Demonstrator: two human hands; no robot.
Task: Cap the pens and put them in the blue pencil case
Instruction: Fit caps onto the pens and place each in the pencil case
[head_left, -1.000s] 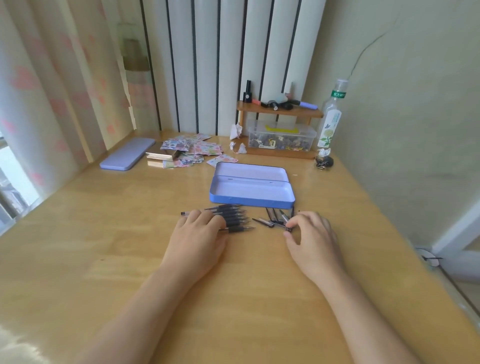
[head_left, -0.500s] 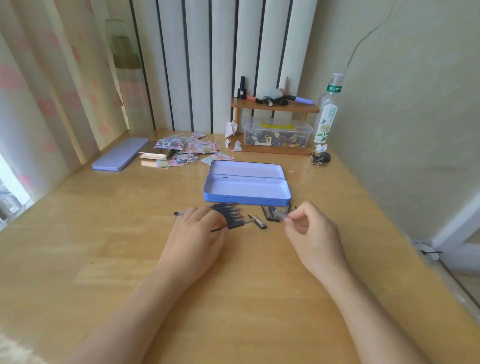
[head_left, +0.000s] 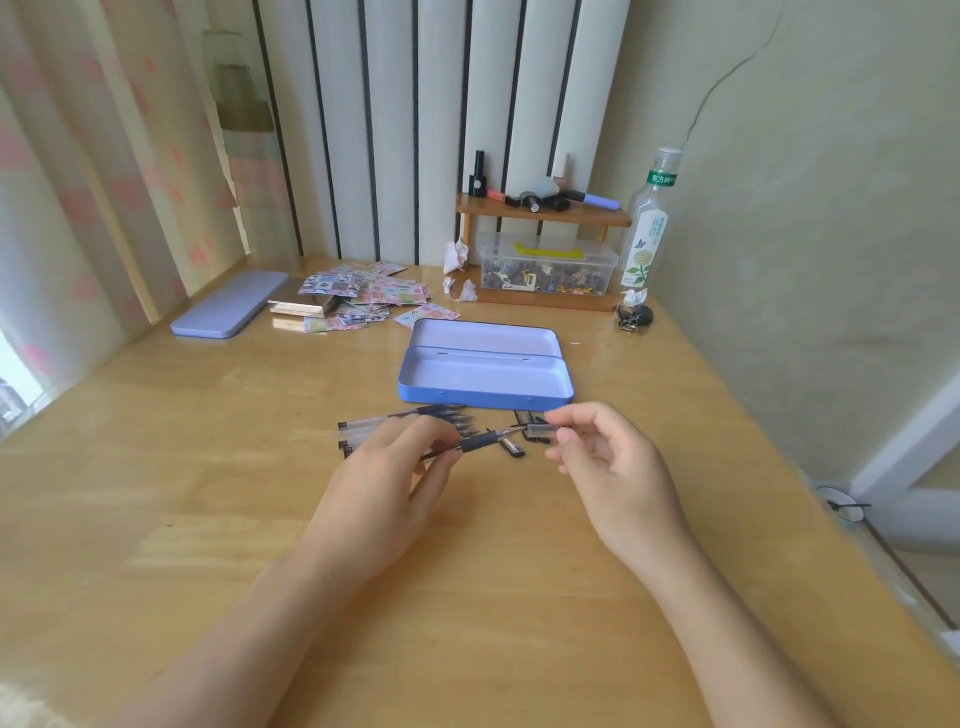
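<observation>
The blue pencil case lies open and empty on the wooden desk, its lid flat behind it. Just in front of it my left hand holds an uncapped pen by its black grip, tip pointing right. My right hand pinches a clear pen cap right at that tip. Several more uncapped pens lie in a row behind my left hand, partly hidden by it. A few loose caps lie on the desk between my hands.
A closed lilac case lies at the far left beside a pile of patterned papers. At the back stand a small wooden shelf, a clear box of small items and a bottle. The wall runs along the right.
My left hand lifted one pen from the row. My right hand picked up a cap and brought it to the pen's tip.
</observation>
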